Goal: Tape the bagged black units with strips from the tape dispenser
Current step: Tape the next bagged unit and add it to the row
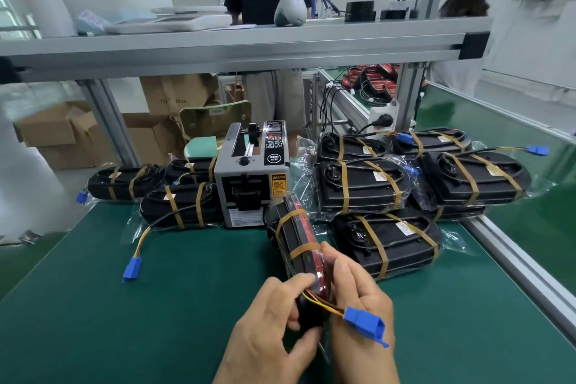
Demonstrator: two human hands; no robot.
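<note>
Upright, bagged unit [299, 246], gripped between left hand [268, 330], right hand [358, 299]

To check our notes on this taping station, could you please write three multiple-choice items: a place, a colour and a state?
1. Where does the tape dispenser stand?
A. Between two groups of taped units
B. Left of all of them
C. Right of all of them

2. What colour is the held unit's connector?
A. Red
B. Blue
C. White

3. How is the held unit?
A. Lying flat, untouched
B. On edge, gripped by the left hand and right hand
C. Dangling from one hand

Key: 1 A, taped units lie on either side of it; 2 B, it shows bright blue; 3 B, both hands curl round its near end.
</note>
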